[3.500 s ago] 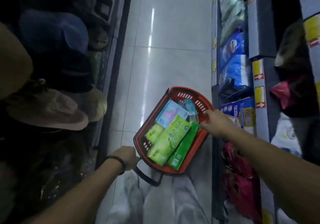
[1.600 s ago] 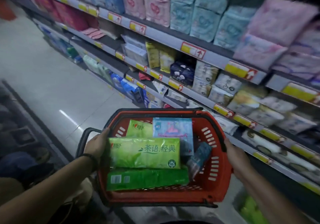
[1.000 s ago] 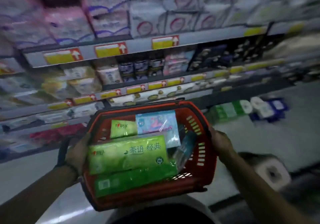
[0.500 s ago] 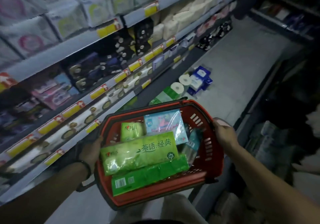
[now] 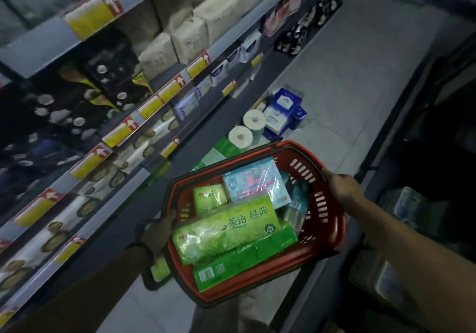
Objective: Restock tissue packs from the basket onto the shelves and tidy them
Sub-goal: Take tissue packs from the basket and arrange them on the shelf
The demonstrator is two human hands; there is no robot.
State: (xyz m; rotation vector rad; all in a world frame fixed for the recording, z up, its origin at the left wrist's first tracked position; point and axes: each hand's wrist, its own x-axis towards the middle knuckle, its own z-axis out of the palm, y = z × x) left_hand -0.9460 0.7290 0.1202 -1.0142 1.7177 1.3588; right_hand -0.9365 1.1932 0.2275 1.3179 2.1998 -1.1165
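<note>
head view: the fingers of the right hand (image 5: 342,187) were curled over the far right rim of the red basket (image 5: 332,232) and held it tight. the left hand (image 5: 161,231) held the left side of the basket. its thumb lay by the rim, but it was dark there and the other fingers could not be seen well. a dark band (image 5: 140,249) sat on that wrist.

the packs were all in the basket. the big light green pack (image 5: 226,232) lay on top, the dark green pack (image 5: 242,260) lay under it on the near side, the small green pack (image 5: 210,197) and the blue pack (image 5: 255,182) lay behind it. they lay just as they did a moment before, so none had been taken out.

what had changed was the look of the place. a second before, the person faced the shelves (image 5: 38,46) straight on. then the person turned, so the shelves ran along the left side and the long grey floor (image 5: 360,62) opened up ahead. two paper rolls (image 5: 240,137) and some blue boxes (image 5: 282,111) on the floor were nearer than before, just past the basket.

it looked like the person was walking down the row to find the right spot. no pack had gone onto a shelf yet. both hands were full, so the basket likely had to be put down or held in one hand first.
</note>
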